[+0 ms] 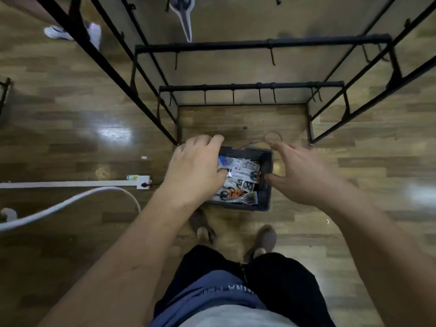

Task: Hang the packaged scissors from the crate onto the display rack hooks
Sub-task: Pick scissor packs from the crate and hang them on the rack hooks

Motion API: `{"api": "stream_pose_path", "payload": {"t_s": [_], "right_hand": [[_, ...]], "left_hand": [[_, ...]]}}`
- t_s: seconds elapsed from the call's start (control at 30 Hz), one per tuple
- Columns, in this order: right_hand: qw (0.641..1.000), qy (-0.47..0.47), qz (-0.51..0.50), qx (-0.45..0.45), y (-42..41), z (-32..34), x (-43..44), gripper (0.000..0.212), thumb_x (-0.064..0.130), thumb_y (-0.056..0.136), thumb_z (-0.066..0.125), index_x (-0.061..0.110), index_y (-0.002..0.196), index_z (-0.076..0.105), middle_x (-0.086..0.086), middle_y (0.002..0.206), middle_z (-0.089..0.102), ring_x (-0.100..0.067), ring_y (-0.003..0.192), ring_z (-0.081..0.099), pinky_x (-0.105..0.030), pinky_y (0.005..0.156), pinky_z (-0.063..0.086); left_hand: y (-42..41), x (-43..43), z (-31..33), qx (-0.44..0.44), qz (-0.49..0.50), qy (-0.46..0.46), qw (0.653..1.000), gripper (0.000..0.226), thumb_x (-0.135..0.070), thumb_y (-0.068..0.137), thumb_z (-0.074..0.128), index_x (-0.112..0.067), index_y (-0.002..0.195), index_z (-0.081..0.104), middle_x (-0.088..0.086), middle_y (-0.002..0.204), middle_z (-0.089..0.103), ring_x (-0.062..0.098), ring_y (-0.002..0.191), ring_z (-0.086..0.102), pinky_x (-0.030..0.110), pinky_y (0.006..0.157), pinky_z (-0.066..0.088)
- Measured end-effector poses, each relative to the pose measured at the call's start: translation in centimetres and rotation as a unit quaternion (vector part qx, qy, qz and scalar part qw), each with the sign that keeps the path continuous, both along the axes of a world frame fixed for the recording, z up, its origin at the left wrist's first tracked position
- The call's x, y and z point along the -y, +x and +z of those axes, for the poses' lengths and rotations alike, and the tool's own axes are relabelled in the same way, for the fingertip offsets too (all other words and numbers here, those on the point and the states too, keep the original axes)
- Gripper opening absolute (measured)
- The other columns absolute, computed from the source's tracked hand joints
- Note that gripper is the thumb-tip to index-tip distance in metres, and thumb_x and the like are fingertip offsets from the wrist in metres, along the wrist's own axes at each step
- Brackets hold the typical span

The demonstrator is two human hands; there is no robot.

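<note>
A dark plastic crate (265, 166) sits on the wooden floor, filled with several packaged scissors (240, 180) with black and orange handles. My left hand (195, 168) hovers over the crate's left side, fingers loosely bent and holding nothing. Above the crate's right rim is my right hand (299, 173), fingers spread, also with nothing in it. Beyond the crate stands the black display rack (250, 86), its rows of hooks (273, 95) bare. One packaged pair of scissors (184, 15) hangs on an upper bar at the top of the view.
A white power strip and cable (141, 181) lie on the floor to the left. Another person's white shoes (73, 33) stand at the top left, behind the rack frame. A rubber band loop (272, 138) lies behind the crate. My feet (236, 234) are just below the crate.
</note>
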State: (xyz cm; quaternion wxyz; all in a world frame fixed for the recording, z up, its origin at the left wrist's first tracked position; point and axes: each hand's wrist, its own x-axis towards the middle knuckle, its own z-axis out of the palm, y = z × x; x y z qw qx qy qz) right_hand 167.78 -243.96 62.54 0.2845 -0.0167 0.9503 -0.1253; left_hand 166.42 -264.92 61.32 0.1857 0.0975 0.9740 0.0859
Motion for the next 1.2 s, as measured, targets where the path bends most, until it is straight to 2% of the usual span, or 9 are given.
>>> {"api": "stream_pose_path", "payload": {"t_s": [0.1, 0.27, 0.43, 0.53, 0.77, 0.83, 0.9, 1.03, 1.2], "right_hand": [[0.998, -0.029, -0.037, 0.03, -2.7, -4.7, 1.5, 0.062, 0.031, 0.089, 0.07, 0.02, 0.145, 0.046, -0.011, 0.143, 0.055, -0.031, 0.128, 0.053, -0.034, 0.096, 0.042], [0.986, -0.034, -0.036, 0.158, -6.5, -18.4, 2.2, 0.066, 0.033, 0.093, 0.07, 0.015, 0.15, 0.042, -0.012, 0.149, 0.05, -0.031, 0.132, 0.05, -0.033, 0.095, 0.041], [0.971, -0.001, 0.048, 0.234, -10.8, -39.7, 2.0, 0.056, 0.039, 0.096, 0.065, 0.013, 0.142, 0.046, -0.014, 0.144, 0.053, -0.034, 0.126, 0.053, -0.036, 0.095, 0.046], [0.958, 0.009, 0.093, 0.271, -13.1, -53.9, 2.5, 0.048, 0.036, 0.099, 0.058, 0.011, 0.138, 0.048, -0.014, 0.139, 0.054, -0.036, 0.12, 0.054, -0.045, 0.099, 0.049], [0.938, 0.0, 0.111, 0.329, -12.2, -80.4, 3.9, 0.032, 0.026, 0.089, 0.069, 0.006, 0.113, 0.065, -0.015, 0.11, 0.068, -0.033, 0.097, 0.065, -0.04, 0.08, 0.057], [0.941, -0.023, 0.101, 0.323, -10.4, -84.2, 3.9, 0.019, 0.025, 0.088, 0.072, 0.014, 0.1, 0.062, -0.009, 0.103, 0.065, -0.025, 0.087, 0.06, -0.03, 0.064, 0.046], [0.955, -0.04, 0.091, 0.281, -8.9, -86.5, 3.7, 0.02, 0.024, 0.086, 0.075, 0.016, 0.093, 0.058, -0.005, 0.092, 0.059, -0.023, 0.082, 0.056, -0.027, 0.056, 0.036], [0.965, -0.052, 0.096, 0.24, -7.7, -88.3, 2.6, 0.027, 0.029, 0.079, 0.081, 0.02, 0.089, 0.058, -0.003, 0.095, 0.06, -0.025, 0.088, 0.057, -0.03, 0.07, 0.041], [0.961, -0.117, 0.039, 0.249, -8.3, -88.3, 1.8, 0.049, 0.027, 0.07, 0.091, 0.024, 0.094, 0.049, 0.007, 0.086, 0.055, -0.021, 0.083, 0.055, -0.033, 0.067, 0.04]], "left_hand": [[-3.6, 1.8, -5.5, 0.044, 0.0, 0.017, 0.999, 0.065, -0.034, 0.087, 0.069, -0.022, 0.145, 0.044, 0.007, 0.137, 0.056, 0.033, 0.127, 0.051, 0.044, 0.098, 0.044], [-6.1, 3.4, -19.1, 0.141, 0.056, 0.045, 0.987, 0.062, -0.028, 0.092, 0.066, -0.019, 0.148, 0.041, 0.011, 0.138, 0.054, 0.036, 0.126, 0.051, 0.048, 0.099, 0.045], [-7.5, 2.6, -39.2, 0.177, 0.096, 0.066, 0.977, 0.052, -0.025, 0.095, 0.064, -0.018, 0.143, 0.045, 0.008, 0.136, 0.055, 0.034, 0.124, 0.052, 0.047, 0.097, 0.047], [-7.9, 1.2, -52.3, 0.214, 0.092, 0.045, 0.972, 0.055, -0.024, 0.098, 0.059, -0.019, 0.15, 0.04, 0.009, 0.139, 0.054, 0.034, 0.12, 0.056, 0.045, 0.091, 0.049], [-8.1, 0.5, -76.1, 0.307, -0.001, -0.006, 0.952, 0.046, -0.034, 0.097, 0.061, -0.023, 0.14, 0.048, 0.006, 0.136, 0.059, 0.03, 0.118, 0.059, 0.041, 0.094, 0.05], [-7.4, 0.3, -80.1, 0.331, -0.021, 0.01, 0.943, 0.047, -0.035, 0.094, 0.066, -0.023, 0.137, 0.051, 0.007, 0.132, 0.061, 0.028, 0.117, 0.058, 0.04, 0.092, 0.05], [-6.4, -0.1, -82.9, 0.329, -0.059, 0.007, 0.943, 0.046, -0.038, 0.091, 0.069, -0.024, 0.132, 0.053, 0.006, 0.128, 0.059, 0.028, 0.119, 0.052, 0.041, 0.091, 0.047], [-4.9, -0.3, -84.9, 0.282, -0.076, -0.002, 0.956, 0.044, -0.045, 0.091, 0.072, -0.027, 0.127, 0.055, 0.003, 0.128, 0.054, 0.028, 0.121, 0.048, 0.044, 0.098, 0.04], [-5.0, 0.3, -85.1, 0.275, -0.069, 0.026, 0.958, 0.045, -0.049, 0.091, 0.072, -0.029, 0.128, 0.055, -0.003, 0.126, 0.055, 0.023, 0.118, 0.05, 0.038, 0.093, 0.036]]}}
